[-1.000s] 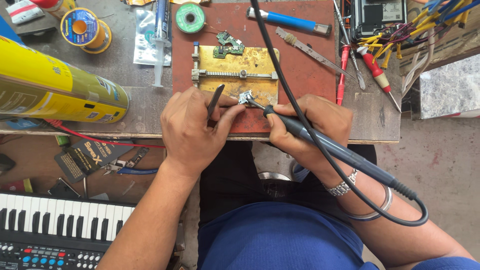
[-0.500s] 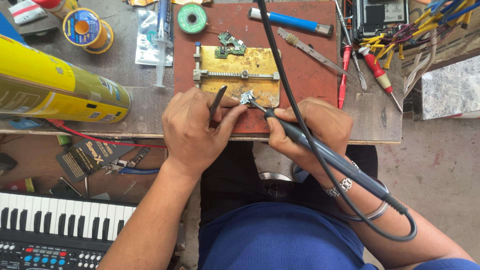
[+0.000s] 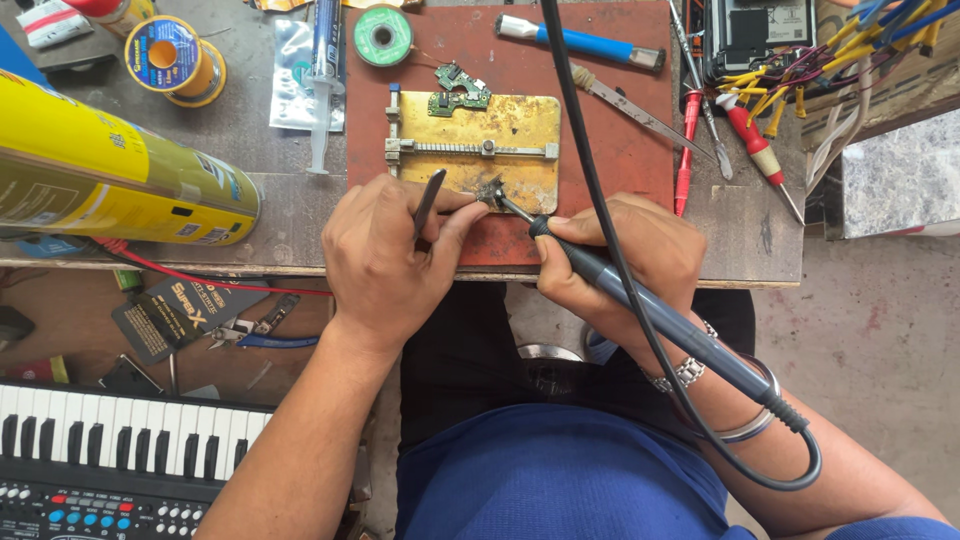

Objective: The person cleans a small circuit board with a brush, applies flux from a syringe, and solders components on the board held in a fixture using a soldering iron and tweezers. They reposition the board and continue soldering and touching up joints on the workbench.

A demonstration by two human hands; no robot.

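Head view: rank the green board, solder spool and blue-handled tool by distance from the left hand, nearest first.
From the left hand:
1. Green board, just above it.
2. Solder spool, far upper left.
3. Blue-handled tool, upper right; close to the spool's distance, hard to call.

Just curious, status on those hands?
Left hand pinching black tweezers. Right hand gripping grey soldering iron, tip at small part. Black cable crosses mat.

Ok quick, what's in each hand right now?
Left hand: closed, holding black tweezers on a small part.
Right hand: closed around the soldering iron.
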